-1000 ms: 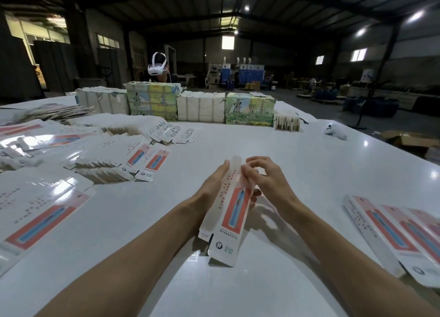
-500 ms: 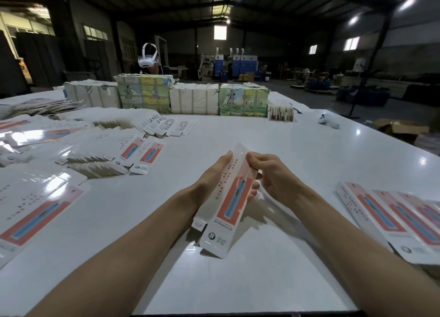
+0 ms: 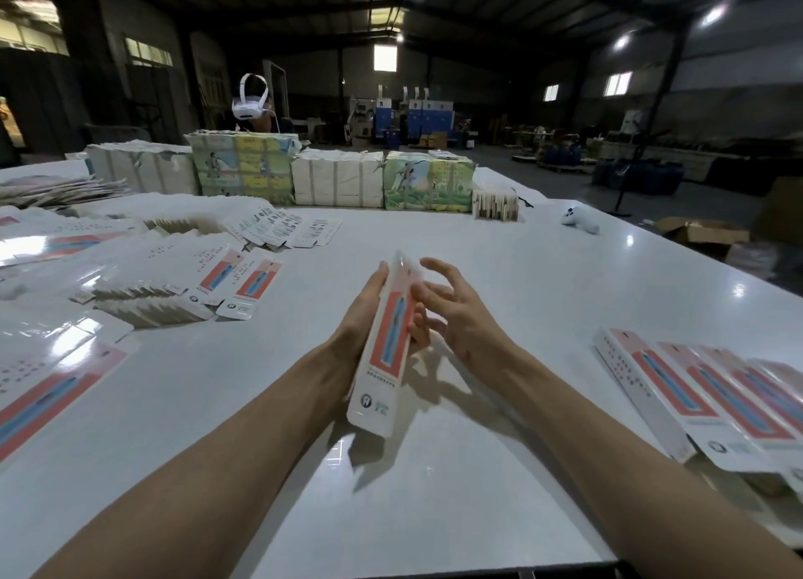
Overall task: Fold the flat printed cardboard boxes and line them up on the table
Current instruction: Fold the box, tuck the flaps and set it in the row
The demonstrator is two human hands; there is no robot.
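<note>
At the centre of the frame, my left hand [image 3: 363, 313] grips the box [image 3: 384, 348] from its left side, fingers curled behind it, and holds it tilted above the table [image 3: 478, 265]. My right hand [image 3: 460, 317] is just beside the box, fingers spread and loose, holding nothing. I judge the folding is nearly done. Next, I think, I must press the shape firm and carry the box to the row of boxes [image 3: 704, 387] at lower right. Flat boxes [image 3: 130, 274] crowd the left. Bare surface ahead gives room; the right table edge is near the row.
</note>
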